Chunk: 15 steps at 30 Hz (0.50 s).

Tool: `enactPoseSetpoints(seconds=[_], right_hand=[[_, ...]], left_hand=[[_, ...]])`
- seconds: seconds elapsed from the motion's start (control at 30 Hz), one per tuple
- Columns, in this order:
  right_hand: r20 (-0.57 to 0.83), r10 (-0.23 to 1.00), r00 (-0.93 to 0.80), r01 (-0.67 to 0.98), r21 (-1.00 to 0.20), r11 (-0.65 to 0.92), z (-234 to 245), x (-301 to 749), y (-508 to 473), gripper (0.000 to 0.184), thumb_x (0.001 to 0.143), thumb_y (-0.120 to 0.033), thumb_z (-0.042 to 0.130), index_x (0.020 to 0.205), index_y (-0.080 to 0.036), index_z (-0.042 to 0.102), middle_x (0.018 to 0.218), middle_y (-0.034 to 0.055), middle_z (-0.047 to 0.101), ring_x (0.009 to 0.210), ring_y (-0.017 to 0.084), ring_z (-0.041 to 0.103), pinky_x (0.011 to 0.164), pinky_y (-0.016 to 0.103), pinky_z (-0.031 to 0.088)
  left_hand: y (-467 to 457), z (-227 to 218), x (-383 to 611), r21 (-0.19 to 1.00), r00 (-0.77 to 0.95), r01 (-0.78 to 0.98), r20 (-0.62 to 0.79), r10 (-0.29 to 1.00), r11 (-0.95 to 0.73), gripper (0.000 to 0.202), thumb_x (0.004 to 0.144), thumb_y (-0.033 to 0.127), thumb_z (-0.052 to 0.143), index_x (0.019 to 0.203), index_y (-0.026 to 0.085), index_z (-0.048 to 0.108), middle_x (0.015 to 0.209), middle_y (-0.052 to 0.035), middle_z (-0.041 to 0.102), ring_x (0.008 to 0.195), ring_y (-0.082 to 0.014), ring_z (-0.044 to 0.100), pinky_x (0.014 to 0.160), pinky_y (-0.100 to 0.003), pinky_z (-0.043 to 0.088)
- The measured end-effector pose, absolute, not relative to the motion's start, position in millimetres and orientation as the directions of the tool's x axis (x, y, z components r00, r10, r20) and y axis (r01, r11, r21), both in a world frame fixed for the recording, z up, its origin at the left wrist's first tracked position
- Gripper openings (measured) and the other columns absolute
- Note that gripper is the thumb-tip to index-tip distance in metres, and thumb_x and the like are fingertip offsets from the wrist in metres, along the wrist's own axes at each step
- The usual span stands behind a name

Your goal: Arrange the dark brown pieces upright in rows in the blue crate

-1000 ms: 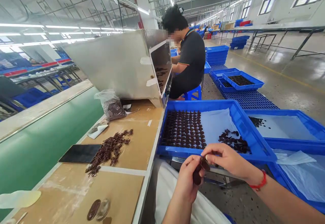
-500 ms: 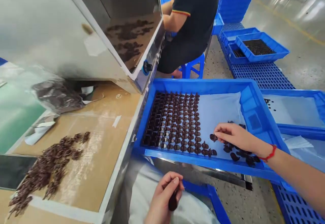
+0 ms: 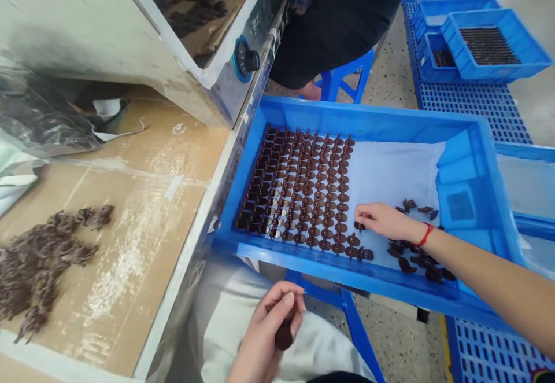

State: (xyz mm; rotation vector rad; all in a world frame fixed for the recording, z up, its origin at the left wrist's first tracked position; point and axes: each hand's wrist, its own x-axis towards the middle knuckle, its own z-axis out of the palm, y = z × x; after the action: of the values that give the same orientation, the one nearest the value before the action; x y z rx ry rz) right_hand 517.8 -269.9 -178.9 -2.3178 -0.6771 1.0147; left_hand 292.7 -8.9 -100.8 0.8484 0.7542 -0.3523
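My right hand (image 3: pixel 384 221), with a red string bracelet, reaches into the blue plastic crate (image 3: pixel 347 111). Its fingertips pinch a small dark brown piece (image 3: pixel 359 225) at the right end of the neat rows of brown pieces (image 3: pixel 299 192), which stand on a white liner (image 3: pixel 390 169). A loose heap of the same pieces (image 3: pixel 416 258) lies just beyond my wrist. Below the crate, over my white-covered lap, my left hand (image 3: pixel 264 331) grips a dark brown oval piece (image 3: pixel 284 337), partly hidden by my fingers.
Left of the crate, a cardboard-covered bench (image 3: pixel 130 227) holds a loose brown pile (image 3: pixel 43 261). Behind it stands a stainless steel machine (image 3: pixel 130 30) with a black knob. A seated co-worker (image 3: pixel 342 30) is on a blue stool (image 3: pixel 347 79). More blue crates (image 3: pixel 494 44) stand on a blue pallet (image 3: pixel 477 105).
My right hand went from my left hand into the crate and now sits at the rows. My left hand dropped lower, still gripping its piece. The view has turned down and closer to the crate.
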Motion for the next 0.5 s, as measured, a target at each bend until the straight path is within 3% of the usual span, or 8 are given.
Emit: enactPoseSetpoints(seconds=[0.2, 0.5], right_hand=[[-0.513, 0.629, 0.583, 0.274, -0.605, -0.747, -185, 511, -265, 0.031, 0.102, -0.037, 0.052, 0.08, -0.016, 0.058, 0.063, -0.0042, 0.052, 0.057, 0.013, 0.049, 0.061, 0.026, 0.042], [-0.494, 0.644, 0.584, 0.309, -0.598, -0.74, -185, 507, -260, 0.03, 0.102, -0.036, 0.051, 0.08, -0.016, 0.058, 0.067, -0.003, 0.053, 0.06, 0.013, 0.049, 0.063, 0.026, 0.042]], left_hand=[[-6, -110, 291, 0.54, 0.724, 0.552, -0.688, -0.044, 0.635, 0.029, 0.082, 0.04, 0.078, 0.091, 0.013, 0.071, 0.076, -0.0043, 0.061, 0.051, -0.006, 0.044, 0.046, -0.018, 0.024], [-9, -101, 291, 0.535, 0.704, 0.564, -0.71, -0.027, 0.628, 0.031, 0.079, 0.041, 0.08, 0.09, 0.013, 0.07, 0.076, -0.0043, 0.062, 0.051, -0.0053, 0.044, 0.046, -0.018, 0.02]])
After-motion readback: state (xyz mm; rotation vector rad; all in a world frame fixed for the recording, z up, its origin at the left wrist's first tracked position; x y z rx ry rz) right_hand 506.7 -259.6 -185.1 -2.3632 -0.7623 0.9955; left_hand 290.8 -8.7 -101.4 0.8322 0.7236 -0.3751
